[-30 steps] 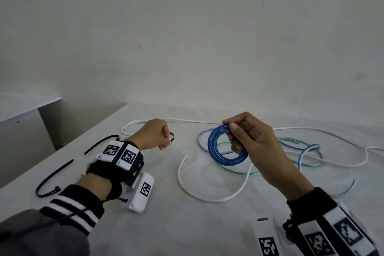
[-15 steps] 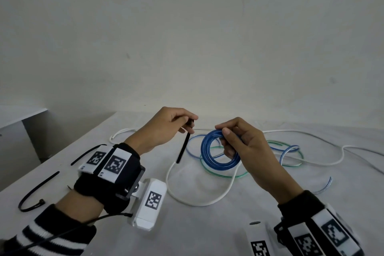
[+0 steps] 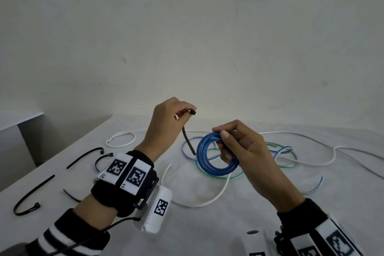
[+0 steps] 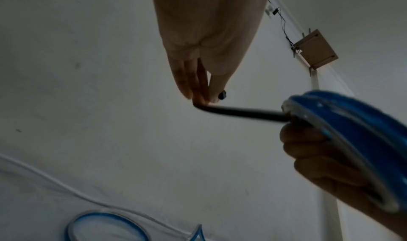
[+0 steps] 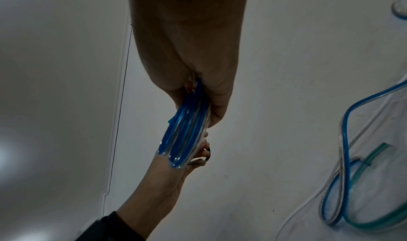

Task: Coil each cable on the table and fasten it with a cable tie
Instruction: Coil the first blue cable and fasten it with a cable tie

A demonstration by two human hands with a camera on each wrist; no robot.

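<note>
Noted at frame centre, head view: right hand (image 3: 243, 147) clamped thumb-over-fingers on blue coil (image 3: 217, 157), held upright above desk (image 3: 207, 224). Left hand (image 3: 166, 124) pinched black tie (image 3: 188, 139) near its head end, tail hanging down toward coil's left rim. From left wrist view, tail reached coil edge; threaded or merely touching, could not tell.

Risks judged:
- Springy loops, held at one spot only; slackened thumb likely to let coil fan open.
- Tail catching only some loops, leaving a stray turn outside.
- Thin pinch near head end; tie apt to twist or slip.

Loose white cable (image 3: 207, 199), green cable (image 3: 220, 175) lower centre on desk, uncoiled. Spare ties (image 3: 27, 203) lower left.
</note>
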